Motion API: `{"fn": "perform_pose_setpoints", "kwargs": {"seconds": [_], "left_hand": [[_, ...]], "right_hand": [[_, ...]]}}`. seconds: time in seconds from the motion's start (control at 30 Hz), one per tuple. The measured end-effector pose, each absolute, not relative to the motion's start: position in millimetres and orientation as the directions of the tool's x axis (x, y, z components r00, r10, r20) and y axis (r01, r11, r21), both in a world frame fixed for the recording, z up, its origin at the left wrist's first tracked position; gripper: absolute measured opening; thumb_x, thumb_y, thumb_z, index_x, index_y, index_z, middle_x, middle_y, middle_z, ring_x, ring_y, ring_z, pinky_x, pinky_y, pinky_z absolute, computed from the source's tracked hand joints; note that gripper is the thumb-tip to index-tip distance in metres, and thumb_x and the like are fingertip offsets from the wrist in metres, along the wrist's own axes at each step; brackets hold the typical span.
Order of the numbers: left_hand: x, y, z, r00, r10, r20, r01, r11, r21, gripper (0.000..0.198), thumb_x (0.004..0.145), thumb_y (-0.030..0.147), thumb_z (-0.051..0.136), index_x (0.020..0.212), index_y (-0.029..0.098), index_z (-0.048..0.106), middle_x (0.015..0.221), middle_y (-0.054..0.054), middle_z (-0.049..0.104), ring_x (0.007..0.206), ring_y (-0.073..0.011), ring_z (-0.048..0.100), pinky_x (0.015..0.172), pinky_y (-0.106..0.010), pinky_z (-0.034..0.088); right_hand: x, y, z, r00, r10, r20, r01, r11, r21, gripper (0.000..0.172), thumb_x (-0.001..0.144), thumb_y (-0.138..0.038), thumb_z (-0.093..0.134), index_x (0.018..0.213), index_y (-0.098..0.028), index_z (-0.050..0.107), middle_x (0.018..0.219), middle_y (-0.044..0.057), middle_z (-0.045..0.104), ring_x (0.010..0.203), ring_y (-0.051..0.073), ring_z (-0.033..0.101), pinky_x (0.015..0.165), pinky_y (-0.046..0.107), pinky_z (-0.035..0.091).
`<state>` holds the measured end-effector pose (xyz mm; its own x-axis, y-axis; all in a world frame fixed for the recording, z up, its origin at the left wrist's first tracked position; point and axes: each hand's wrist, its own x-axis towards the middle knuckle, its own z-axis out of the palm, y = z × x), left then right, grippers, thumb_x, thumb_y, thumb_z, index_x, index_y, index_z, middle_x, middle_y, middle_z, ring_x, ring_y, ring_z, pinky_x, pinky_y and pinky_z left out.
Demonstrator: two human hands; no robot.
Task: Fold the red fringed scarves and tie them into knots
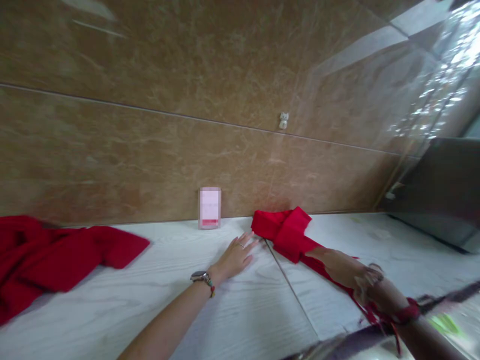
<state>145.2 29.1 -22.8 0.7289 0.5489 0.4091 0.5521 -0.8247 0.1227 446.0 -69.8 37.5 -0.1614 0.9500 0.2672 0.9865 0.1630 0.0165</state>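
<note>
A folded strip of red cloth (287,234) lies on the white wood-grain tabletop (240,310) close to the wall, one part crossing over another. My left hand (233,259) rests beside its left end with fingers spread and nothing in them; a ring and a watch show on this arm. Blurred by motion, my right hand (335,265) is on the cloth's near part and seems to grip it, its fingertips partly hidden. Red cloth also trails below the right wrist. Further left lies a larger crumpled red cloth (67,255).
A phone (210,207) with a blurred-out screen leans upright on the brown tiled wall (157,155). A small white cat-shaped figure (284,120) is stuck to the tiles. At the right stands a dark box-like object (438,195). A seam crosses the tabletop.
</note>
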Motion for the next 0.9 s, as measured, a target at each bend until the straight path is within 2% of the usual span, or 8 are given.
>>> {"fn": "perform_pose_setpoints", "kwargs": {"seconds": [0.13,0.23,0.33,0.47,0.6,0.7,0.8,0.9], "left_hand": [[16,12,-19,0.627,0.558,0.544,0.678,-0.734,-0.029,0.044,0.081,0.013,0.038,0.124,0.021,0.041,0.136,-0.010,0.034,0.126,-0.0233,0.026,0.100,-0.044,0.026],[-91,-9,-10,0.400,0.623,0.672,0.874,-0.481,-0.074,0.039,0.083,0.013,0.033,0.118,0.020,0.047,0.130,-0.011,0.039,0.124,-0.0235,0.029,0.098,-0.043,0.028],[-171,-29,-5,0.110,0.599,0.793,0.987,-0.157,-0.019,0.036,0.083,0.018,0.035,0.116,0.018,0.049,0.126,-0.014,0.041,0.121,-0.0263,0.033,0.097,-0.045,0.029],[-217,-35,-9,-0.186,0.447,0.875,0.982,0.123,0.146,0.037,0.083,0.023,0.039,0.118,0.014,0.047,0.123,-0.018,0.040,0.118,-0.0301,0.036,0.093,-0.047,0.031],[-224,-24,-12,-0.259,0.374,0.891,0.966,0.128,0.226,0.035,0.086,0.023,0.033,0.116,0.011,0.045,0.119,-0.018,0.044,0.111,-0.0282,0.042,0.090,-0.043,0.035],[-228,-18,-11,-0.268,0.367,0.891,0.963,0.074,0.259,0.036,0.087,0.024,0.029,0.117,0.009,0.043,0.117,-0.019,0.045,0.109,-0.0270,0.044,0.090,-0.042,0.035],[-231,-17,-11,-0.282,0.374,0.883,0.956,0.037,0.290,0.037,0.088,0.025,0.028,0.119,0.009,0.042,0.119,-0.018,0.044,0.111,-0.0260,0.043,0.093,-0.041,0.033],[-232,-19,-12,-0.293,0.392,0.872,0.952,0.030,0.306,0.039,0.088,0.027,0.028,0.120,0.009,0.043,0.121,-0.018,0.044,0.114,-0.0261,0.040,0.095,-0.042,0.030]], "right_hand": [[306,-4,32,-0.552,0.821,0.145,0.826,0.562,-0.042,0.044,0.068,-0.007,0.041,0.103,-0.020,0.063,0.101,0.007,0.065,0.090,0.018,0.059,0.084,0.031,0.045],[195,23,30,-0.722,0.690,0.056,0.677,0.720,-0.152,0.043,0.068,-0.003,0.042,0.102,-0.019,0.063,0.097,0.008,0.066,0.089,0.022,0.060,0.080,0.034,0.047],[99,38,27,-0.762,0.642,0.088,0.595,0.747,-0.297,0.043,0.068,-0.003,0.043,0.105,-0.017,0.060,0.098,0.006,0.065,0.090,0.023,0.060,0.080,0.034,0.046],[2,46,23,-0.750,0.629,0.204,0.545,0.763,-0.349,0.054,0.074,-0.012,0.046,0.127,-0.014,0.039,0.126,0.009,0.046,0.114,0.023,0.043,0.093,0.034,0.036],[-65,38,17,-0.723,0.652,0.230,0.539,0.740,-0.403,0.078,0.070,-0.034,0.057,0.136,-0.016,0.020,0.139,0.015,0.024,0.124,0.032,0.027,0.092,0.047,0.033],[-101,21,8,-0.672,0.715,0.195,0.583,0.672,-0.456,0.094,0.062,-0.033,0.064,0.137,-0.015,0.011,0.141,0.020,0.015,0.124,0.037,0.023,0.092,0.056,0.028],[-120,8,3,-0.570,0.793,0.214,0.627,0.588,-0.510,0.087,0.064,-0.017,0.061,0.136,-0.008,0.014,0.139,0.023,0.019,0.123,0.035,0.028,0.096,0.050,0.028],[-113,11,11,-0.506,0.821,0.264,0.607,0.556,-0.568,0.066,0.069,-0.007,0.049,0.132,-0.009,0.028,0.129,0.017,0.042,0.113,0.029,0.044,0.090,0.040,0.038]]}}
